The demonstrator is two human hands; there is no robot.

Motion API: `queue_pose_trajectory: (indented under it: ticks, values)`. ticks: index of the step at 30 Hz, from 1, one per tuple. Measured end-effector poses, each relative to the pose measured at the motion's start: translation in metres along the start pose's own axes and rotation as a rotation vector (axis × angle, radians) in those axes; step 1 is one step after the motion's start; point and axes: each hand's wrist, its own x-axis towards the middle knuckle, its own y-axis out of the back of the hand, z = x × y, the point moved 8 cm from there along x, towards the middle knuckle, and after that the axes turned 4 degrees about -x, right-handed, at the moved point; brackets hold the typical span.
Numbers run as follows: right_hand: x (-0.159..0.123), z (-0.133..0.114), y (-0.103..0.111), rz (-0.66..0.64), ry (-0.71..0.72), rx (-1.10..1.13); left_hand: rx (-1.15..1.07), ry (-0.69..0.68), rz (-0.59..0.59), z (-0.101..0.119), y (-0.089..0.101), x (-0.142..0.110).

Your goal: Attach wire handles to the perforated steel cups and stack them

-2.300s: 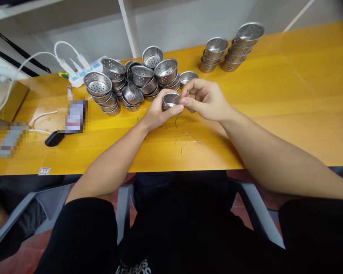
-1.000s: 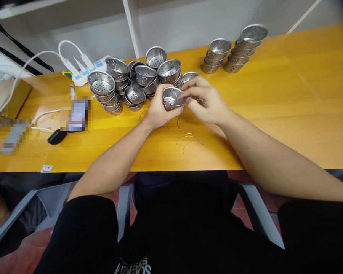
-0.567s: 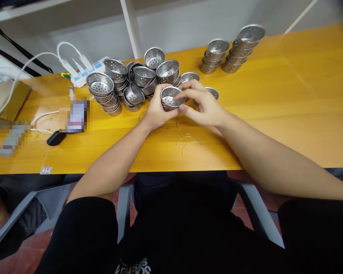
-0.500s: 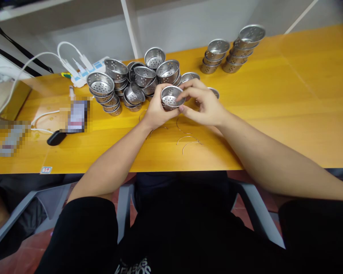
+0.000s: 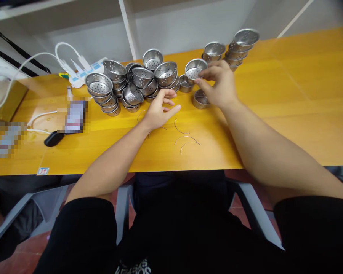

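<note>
My right hand (image 5: 218, 82) pinches the rim of a perforated metal cup (image 5: 195, 71), held up off the table at the centre right. Below it stand two single cups, a small one (image 5: 185, 84) partly covered by the held cup and another (image 5: 200, 99) beside my wrist. My left hand (image 5: 161, 110) is open over the table, fingers apart and nothing in them. Just behind it sits a cluster of similar cups (image 5: 143, 77), some nested and some tipped. Several thin curved wires (image 5: 185, 137) lie on the table in front of the hands.
Two stacks of cups (image 5: 246, 40) stand at the back right. At the left are a white power strip (image 5: 80, 78) with cables, a blurred phone (image 5: 75, 118) and a black rounded object (image 5: 54, 138). The yellow table's front edge (image 5: 160, 171) runs close to my body.
The right hand has carried the cup from between both hands up and to the right. My left hand has let go of it and stays nearly in place, fingers now spread.
</note>
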Motion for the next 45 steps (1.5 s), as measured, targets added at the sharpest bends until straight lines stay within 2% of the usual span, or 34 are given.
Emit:
queue_pose_trajectory:
  ticks: [6,11,14,18,21,23,25,28,30,32,36,40,43,45]
  values:
    - [0.007,0.008,-0.005,0.042,-0.045,-0.172,-0.025,-0.023,-0.038,0.003,-0.003,-0.001]
    - [0.008,0.015,-0.01,-0.051,-0.016,-0.128,0.001,-0.021,-0.04,0.004,-0.003,-0.001]
    - [0.007,0.017,-0.009,-0.036,-0.058,-0.177,0.013,-0.019,-0.04,0.006,-0.002,-0.002]
    - [0.005,0.002,-0.004,0.023,-0.081,-0.29,0.015,-0.016,-0.039,0.008,-0.001,-0.002]
    - [0.0,-0.013,0.01,0.076,-0.092,-0.311,0.013,-0.003,-0.041,0.007,-0.001,-0.003]
    - [-0.005,-0.019,0.02,0.067,-0.137,-0.352,0.013,0.003,-0.044,0.007,-0.001,-0.003]
    - [-0.01,-0.023,0.022,-0.034,-0.177,-0.448,0.019,-0.001,-0.046,0.006,-0.001,-0.002]
    - [-0.019,-0.02,0.009,-0.312,-0.237,-0.674,0.028,-0.014,-0.055,0.005,-0.002,-0.002]
    - [-0.023,-0.019,0.001,-0.417,-0.255,-0.743,0.033,-0.01,-0.068,0.004,-0.002,-0.003]
    - [-0.025,-0.026,-0.005,-0.408,-0.213,-0.64,0.046,0.0,-0.087,0.004,-0.003,-0.004]
    - [-0.033,-0.057,-0.02,-0.331,-0.07,-0.308,0.075,-0.014,-0.153,0.003,-0.008,-0.008]
    - [-0.042,-0.079,-0.041,-0.316,0.031,-0.188,0.039,-0.087,-0.194,-0.002,-0.012,-0.006]
    - [-0.043,-0.078,-0.047,-0.329,0.056,-0.111,0.037,-0.141,-0.196,0.0,-0.01,-0.003]
    - [-0.041,-0.067,-0.042,-0.366,-0.004,-0.094,0.13,-0.15,-0.184,0.015,-0.004,-0.004]
